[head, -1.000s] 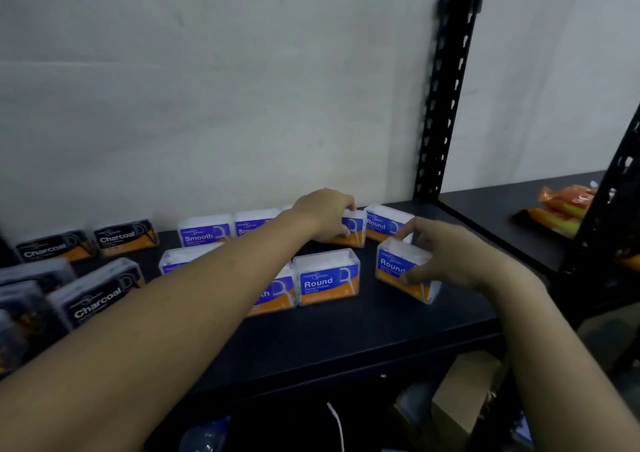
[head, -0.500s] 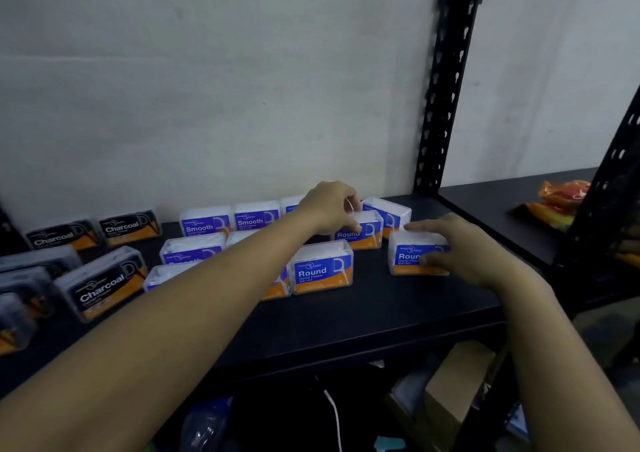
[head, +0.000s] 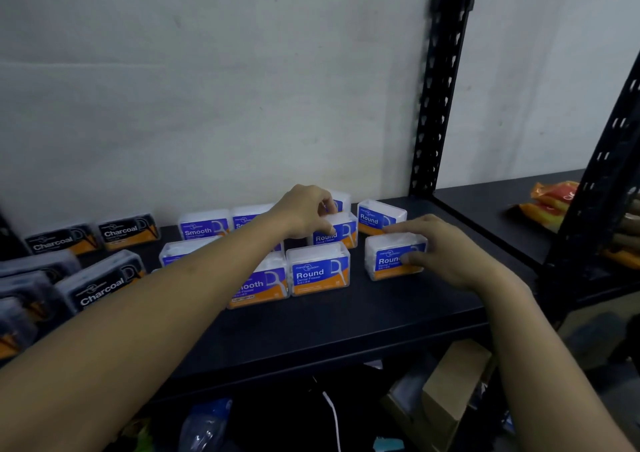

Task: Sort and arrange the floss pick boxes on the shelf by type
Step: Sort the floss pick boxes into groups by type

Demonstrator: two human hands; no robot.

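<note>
Round floss pick boxes (head: pixel 318 271) sit at the shelf's (head: pixel 346 323) right end: our left hand (head: pixel 304 212) pinches the mid-row box (head: pixel 343 235), and our right hand (head: pixel 446 251) grips the front-right box (head: pixel 386 263). Risk: shoving both at once may skew neighbours, esp. the Smooth box (head: pixel 259 287).

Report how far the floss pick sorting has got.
Done: the types already sit in zones, Charcoal boxes left, Smooth boxes centre, Round boxes right. In hand: the left hand grips the middle Round box, the right hand the front-right Round box. Left: squaring the rows; the front Charcoal box lies skewed and the back Round box sits angled.
</note>
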